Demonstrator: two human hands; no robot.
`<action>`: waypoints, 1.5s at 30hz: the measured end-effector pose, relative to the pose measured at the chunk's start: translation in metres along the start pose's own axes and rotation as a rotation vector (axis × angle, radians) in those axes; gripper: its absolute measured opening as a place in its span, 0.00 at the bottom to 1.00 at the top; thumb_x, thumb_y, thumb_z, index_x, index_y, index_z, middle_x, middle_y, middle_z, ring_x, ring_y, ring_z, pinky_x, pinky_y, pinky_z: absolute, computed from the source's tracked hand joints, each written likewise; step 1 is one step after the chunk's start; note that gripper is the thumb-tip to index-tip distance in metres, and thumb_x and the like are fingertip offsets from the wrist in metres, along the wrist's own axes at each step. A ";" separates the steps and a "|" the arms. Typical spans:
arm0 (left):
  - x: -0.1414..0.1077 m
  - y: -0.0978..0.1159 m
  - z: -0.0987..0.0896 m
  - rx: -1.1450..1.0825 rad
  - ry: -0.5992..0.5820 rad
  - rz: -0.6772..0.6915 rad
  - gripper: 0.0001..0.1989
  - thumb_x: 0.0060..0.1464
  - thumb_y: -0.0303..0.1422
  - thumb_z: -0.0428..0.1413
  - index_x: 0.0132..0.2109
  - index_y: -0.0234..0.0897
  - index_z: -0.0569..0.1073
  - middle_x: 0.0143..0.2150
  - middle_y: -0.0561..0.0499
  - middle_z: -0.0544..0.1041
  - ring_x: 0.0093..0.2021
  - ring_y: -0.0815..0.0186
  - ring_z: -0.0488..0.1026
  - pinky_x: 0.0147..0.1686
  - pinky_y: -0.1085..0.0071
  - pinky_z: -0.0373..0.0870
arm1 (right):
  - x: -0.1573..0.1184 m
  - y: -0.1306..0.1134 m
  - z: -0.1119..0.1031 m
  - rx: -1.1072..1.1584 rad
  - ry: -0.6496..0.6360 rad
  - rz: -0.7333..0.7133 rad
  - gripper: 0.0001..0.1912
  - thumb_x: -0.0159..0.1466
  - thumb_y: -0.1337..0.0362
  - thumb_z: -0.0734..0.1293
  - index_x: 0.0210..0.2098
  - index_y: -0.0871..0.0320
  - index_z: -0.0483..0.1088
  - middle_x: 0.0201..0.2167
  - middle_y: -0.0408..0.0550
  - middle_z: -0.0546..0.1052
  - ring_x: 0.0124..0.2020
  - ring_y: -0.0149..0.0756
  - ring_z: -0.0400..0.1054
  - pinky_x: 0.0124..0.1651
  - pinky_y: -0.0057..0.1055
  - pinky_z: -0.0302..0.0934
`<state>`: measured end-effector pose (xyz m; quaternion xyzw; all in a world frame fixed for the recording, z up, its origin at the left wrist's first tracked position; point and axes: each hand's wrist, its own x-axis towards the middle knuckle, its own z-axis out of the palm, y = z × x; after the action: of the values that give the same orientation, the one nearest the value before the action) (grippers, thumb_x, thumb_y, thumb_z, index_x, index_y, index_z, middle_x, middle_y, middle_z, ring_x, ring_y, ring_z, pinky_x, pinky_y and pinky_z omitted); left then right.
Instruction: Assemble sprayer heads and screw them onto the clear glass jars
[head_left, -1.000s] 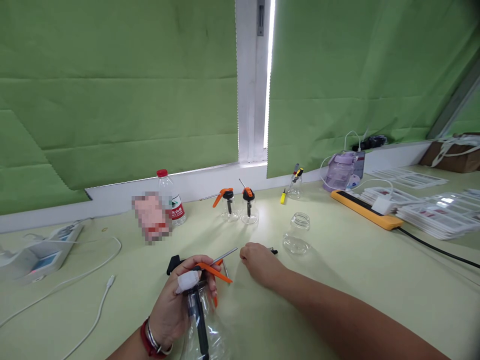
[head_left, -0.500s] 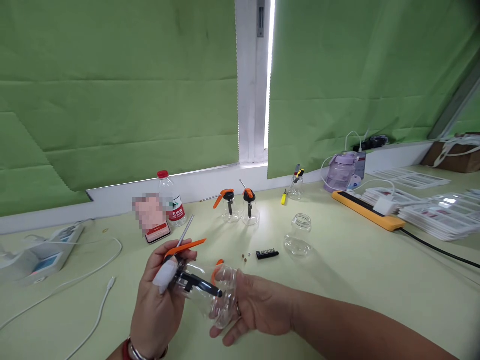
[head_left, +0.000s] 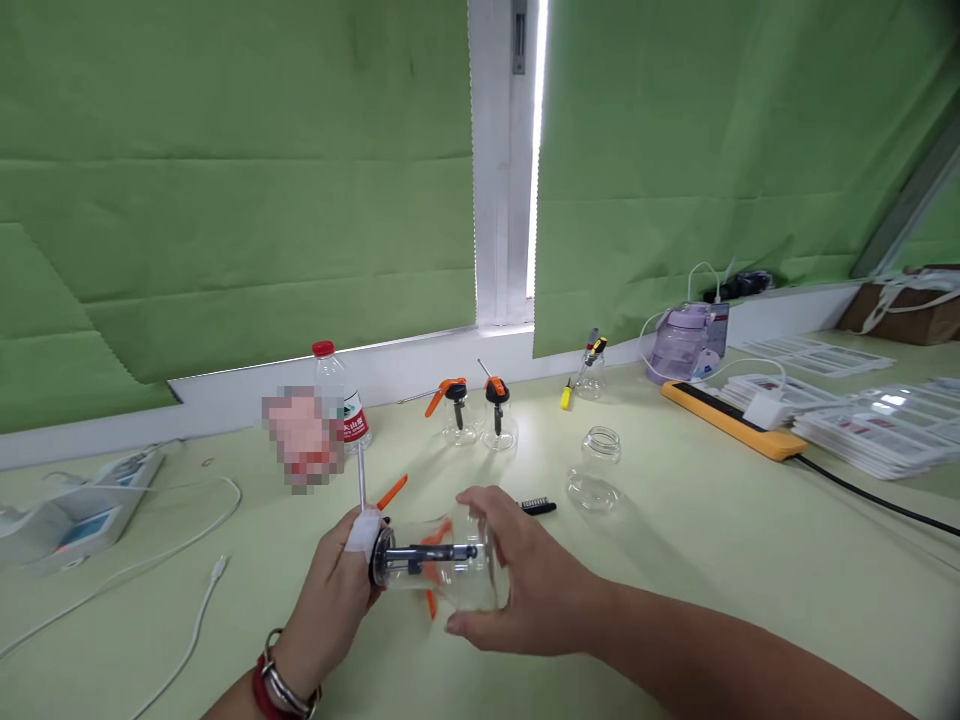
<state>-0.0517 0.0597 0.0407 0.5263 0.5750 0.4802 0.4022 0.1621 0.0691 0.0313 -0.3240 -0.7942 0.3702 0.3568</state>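
Note:
My left hand [head_left: 341,575], with white tape round a finger or thumb, is closed round the black pump head of a clear bottle. An orange lever [head_left: 392,492] and a thin metal tube [head_left: 361,478] stick out above it. The clear bottle [head_left: 469,590] lies sideways between my hands, a black pump barrel [head_left: 431,552] inside. My right hand [head_left: 536,580] is wrapped round the bottle's base end. Behind the bottle, partly hidden, is another orange piece [head_left: 431,605]. A black part with a spring [head_left: 537,506] lies just beyond my right hand.
Two similar pump bottles [head_left: 497,415] stand at the back. A clear open jar [head_left: 594,488] is to their right, near a jar of screwdrivers [head_left: 591,378]. A water bottle [head_left: 352,425], white cable [head_left: 201,605], orange power strip [head_left: 731,420] and paper stacks [head_left: 885,430] surround the area.
The bottle has turned from slanting to nearly level. My right hand has shifted from below to grip round its base, now covering small bits on the table.

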 end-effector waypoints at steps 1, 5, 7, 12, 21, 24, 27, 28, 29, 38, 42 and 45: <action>0.000 0.002 0.000 -0.042 -0.002 -0.043 0.17 0.55 0.46 0.47 0.27 0.38 0.64 0.18 0.58 0.59 0.18 0.72 0.54 0.16 0.78 0.53 | 0.000 -0.001 -0.002 -0.157 0.038 -0.158 0.42 0.50 0.59 0.73 0.58 0.50 0.51 0.49 0.54 0.63 0.46 0.44 0.62 0.46 0.41 0.62; -0.002 0.008 -0.001 -0.111 -0.002 -0.067 0.15 0.54 0.44 0.49 0.27 0.38 0.64 0.18 0.59 0.57 0.18 0.72 0.52 0.15 0.78 0.52 | 0.004 -0.001 -0.013 -0.404 0.005 -0.468 0.24 0.59 0.66 0.66 0.53 0.41 0.60 0.56 0.50 0.59 0.58 0.47 0.54 0.58 0.50 0.51; -0.003 0.007 -0.001 -0.081 0.018 -0.014 0.15 0.55 0.44 0.48 0.27 0.39 0.65 0.18 0.58 0.58 0.18 0.71 0.53 0.15 0.77 0.53 | 0.006 0.001 -0.015 -0.217 -0.006 -0.331 0.31 0.57 0.58 0.69 0.58 0.41 0.55 0.59 0.51 0.57 0.60 0.48 0.52 0.58 0.50 0.52; -0.004 0.000 -0.001 0.037 0.117 0.188 0.16 0.56 0.45 0.49 0.28 0.39 0.67 0.19 0.56 0.63 0.19 0.69 0.58 0.18 0.75 0.57 | 0.007 0.005 -0.008 0.526 -0.246 0.268 0.38 0.62 0.38 0.53 0.64 0.49 0.37 0.53 0.58 0.63 0.42 0.40 0.70 0.37 0.39 0.69; -0.001 0.002 0.000 -0.014 0.048 0.078 0.18 0.57 0.46 0.46 0.28 0.38 0.66 0.19 0.57 0.61 0.18 0.71 0.56 0.17 0.76 0.54 | 0.007 -0.007 -0.025 -0.159 -0.077 -0.295 0.37 0.56 0.58 0.70 0.61 0.45 0.51 0.63 0.52 0.53 0.64 0.49 0.46 0.61 0.51 0.47; -0.002 -0.003 -0.001 0.088 0.095 0.216 0.17 0.58 0.45 0.47 0.29 0.38 0.66 0.21 0.56 0.64 0.20 0.70 0.59 0.19 0.75 0.57 | 0.008 0.001 -0.018 0.309 -0.124 0.115 0.39 0.62 0.48 0.62 0.64 0.50 0.38 0.62 0.61 0.52 0.56 0.47 0.60 0.48 0.46 0.65; -0.001 -0.003 -0.001 0.092 0.099 0.206 0.15 0.57 0.44 0.48 0.28 0.39 0.65 0.19 0.56 0.64 0.19 0.70 0.59 0.18 0.75 0.57 | 0.007 0.005 -0.013 0.386 -0.261 0.245 0.38 0.62 0.47 0.61 0.64 0.52 0.40 0.55 0.62 0.61 0.43 0.43 0.70 0.34 0.40 0.69; -0.001 -0.002 0.000 0.071 0.080 0.165 0.16 0.56 0.44 0.48 0.27 0.39 0.65 0.17 0.56 0.63 0.18 0.70 0.58 0.18 0.75 0.56 | 0.007 0.004 -0.013 0.261 -0.223 0.164 0.40 0.59 0.50 0.66 0.63 0.51 0.43 0.56 0.60 0.61 0.44 0.44 0.69 0.37 0.41 0.69; 0.000 0.000 0.000 0.042 0.051 0.111 0.16 0.57 0.44 0.47 0.27 0.38 0.66 0.16 0.57 0.62 0.17 0.71 0.57 0.17 0.75 0.55 | 0.006 0.003 -0.014 0.098 -0.174 0.041 0.40 0.56 0.55 0.70 0.62 0.50 0.48 0.58 0.58 0.60 0.48 0.46 0.66 0.43 0.43 0.67; 0.010 0.005 -0.007 -0.224 -0.065 -0.305 0.19 0.51 0.44 0.51 0.19 0.39 0.60 0.12 0.59 0.58 0.11 0.77 0.45 0.12 0.78 0.46 | 0.008 -0.007 -0.031 -0.503 -0.237 -0.368 0.14 0.63 0.66 0.65 0.44 0.38 0.69 0.52 0.35 0.72 0.62 0.43 0.55 0.57 0.44 0.57; 0.012 0.004 -0.014 -0.240 0.026 -0.171 0.18 0.51 0.42 0.50 0.19 0.38 0.61 0.14 0.57 0.61 0.13 0.75 0.52 0.13 0.77 0.52 | 0.000 0.000 -0.049 -0.578 -0.052 -0.478 0.14 0.63 0.68 0.64 0.43 0.41 0.69 0.54 0.40 0.71 0.64 0.46 0.50 0.59 0.50 0.54; 0.011 0.004 -0.013 -0.255 0.057 -0.145 0.16 0.52 0.41 0.50 0.21 0.38 0.63 0.16 0.55 0.65 0.14 0.73 0.57 0.15 0.75 0.58 | -0.018 0.012 -0.071 -0.625 0.186 -0.511 0.17 0.61 0.74 0.63 0.45 0.46 0.67 0.56 0.45 0.67 0.65 0.45 0.49 0.60 0.50 0.55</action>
<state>-0.0654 0.0692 0.0476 0.4143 0.5572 0.5336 0.4830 0.2320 0.0869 0.0495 -0.2411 -0.8877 -0.0200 0.3918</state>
